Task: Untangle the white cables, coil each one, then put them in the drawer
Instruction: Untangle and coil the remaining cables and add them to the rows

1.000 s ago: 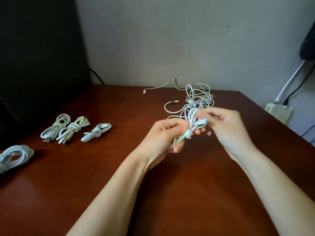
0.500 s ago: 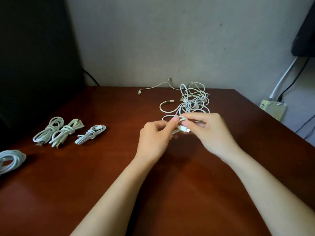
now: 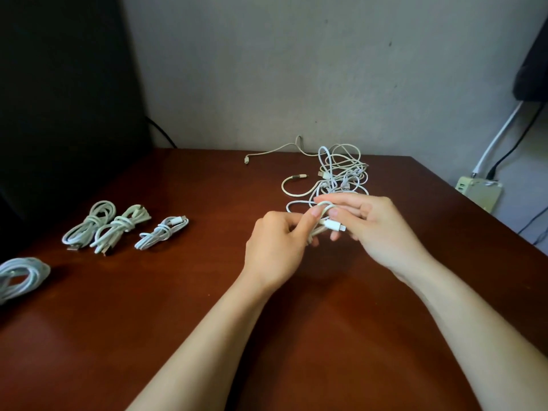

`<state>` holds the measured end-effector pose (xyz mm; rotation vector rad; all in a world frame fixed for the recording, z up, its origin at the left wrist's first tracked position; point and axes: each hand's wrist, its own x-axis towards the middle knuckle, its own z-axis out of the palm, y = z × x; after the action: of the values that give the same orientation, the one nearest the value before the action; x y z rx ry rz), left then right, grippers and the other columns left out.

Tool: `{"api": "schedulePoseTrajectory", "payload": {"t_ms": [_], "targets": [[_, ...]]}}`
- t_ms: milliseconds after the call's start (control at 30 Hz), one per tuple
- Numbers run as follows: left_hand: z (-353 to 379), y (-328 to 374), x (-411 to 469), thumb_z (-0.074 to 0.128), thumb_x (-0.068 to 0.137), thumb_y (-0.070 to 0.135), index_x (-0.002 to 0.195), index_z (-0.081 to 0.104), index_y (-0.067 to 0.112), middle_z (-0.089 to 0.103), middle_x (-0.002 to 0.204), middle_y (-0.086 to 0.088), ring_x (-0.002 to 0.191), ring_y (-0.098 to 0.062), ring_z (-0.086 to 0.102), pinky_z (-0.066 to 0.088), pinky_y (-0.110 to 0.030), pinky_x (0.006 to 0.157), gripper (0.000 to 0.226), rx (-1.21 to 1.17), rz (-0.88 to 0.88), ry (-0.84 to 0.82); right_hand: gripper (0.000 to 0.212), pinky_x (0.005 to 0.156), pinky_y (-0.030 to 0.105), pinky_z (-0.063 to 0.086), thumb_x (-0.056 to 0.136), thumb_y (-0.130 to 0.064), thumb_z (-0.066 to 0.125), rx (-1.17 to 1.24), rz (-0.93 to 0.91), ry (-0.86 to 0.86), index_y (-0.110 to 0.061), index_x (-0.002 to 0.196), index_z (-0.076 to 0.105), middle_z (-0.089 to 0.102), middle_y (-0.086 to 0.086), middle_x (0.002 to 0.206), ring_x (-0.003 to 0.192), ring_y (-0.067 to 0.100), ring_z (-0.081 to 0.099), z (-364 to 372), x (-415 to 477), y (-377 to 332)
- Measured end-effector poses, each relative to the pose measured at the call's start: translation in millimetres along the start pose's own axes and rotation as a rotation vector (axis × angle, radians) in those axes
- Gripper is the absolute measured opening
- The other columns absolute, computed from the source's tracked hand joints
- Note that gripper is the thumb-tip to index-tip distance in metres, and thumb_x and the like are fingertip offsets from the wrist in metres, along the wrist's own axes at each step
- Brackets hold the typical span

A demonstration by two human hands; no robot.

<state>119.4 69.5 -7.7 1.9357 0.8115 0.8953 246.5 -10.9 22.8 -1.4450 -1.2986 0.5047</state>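
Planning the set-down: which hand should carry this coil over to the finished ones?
Left, probably. The left hand grips the coil and is nearer the finished coils lying to its left; the right hand only holds its plug end.

A: Entry one. Beyond the right hand (image 3: 376,229)?
B: Loose cable tangle (image 3: 341,173), just past the fingertips and reaching back to the wall (image 3: 267,84). Blocked.
A: Between the hands?
B: Held cable (image 3: 332,225), gripped by both. The left hand (image 3: 278,244) is close against it. No passage.
A: Left of the left hand?
B: Open tabletop (image 3: 213,232), then three coiled cables (image 3: 118,229) in a row. A larger coil (image 3: 20,277) lies farther out.
A: Right of the right hand?
B: Open tabletop to the edge, with a power strip (image 3: 477,191) beyond.
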Motion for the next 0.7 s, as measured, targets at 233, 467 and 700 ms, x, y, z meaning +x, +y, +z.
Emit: {"api": "schedulePoseTrajectory", "payload": {"t_ms": [233, 467, 700], "targets": [[3, 3, 0, 0.057, 0.079, 0.067, 0.063, 0.074, 0.031, 0.064, 0.055, 0.015, 0.065, -0.009, 0.060, 0.042, -0.027, 0.064, 0.043, -0.069, -0.063, 0.112, 0.020, 0.059, 0.014, 0.050, 0.082, -0.003, 0.056, 0.620, 0.305, -0.029, -0.007, 0.097, 0.069, 0.071, 0.006, 0.083, 0.065, 0.009, 0.063, -1, 4, 1], [-2, 3, -1, 0.052, 0.090, 0.056, 0.053, 0.062, 0.027, 0.045, 0.036, 0.015, 0.045, -0.008, 0.039, 0.027, -0.026, 0.051, 0.048, -0.032, -0.170, 0.278, 0.009, 0.060, 0.021, 0.054, 0.091, -0.016, 0.060, 0.234, 0.240, 0.089, -0.009, 0.089, 0.066, 0.067, 0.007, 0.078, 0.061, 0.013, 0.065, 12, 0, 2], [3, 5, -3, 0.050, 0.092, 0.054, 0.043, 0.046, 0.021, 0.039, 0.038, 0.003, 0.065, -0.026, 0.047, 0.024, -0.030, 0.048, 0.059, 0.132, -0.058, 0.179, 0.032, 0.049, 0.012, 0.037, 0.089, -0.026, 0.064, -0.311, -0.026, 0.238, -0.007, 0.064, 0.060, 0.057, -0.002, 0.045, 0.039, 0.004, 0.049, 15, -4, 9]]}}
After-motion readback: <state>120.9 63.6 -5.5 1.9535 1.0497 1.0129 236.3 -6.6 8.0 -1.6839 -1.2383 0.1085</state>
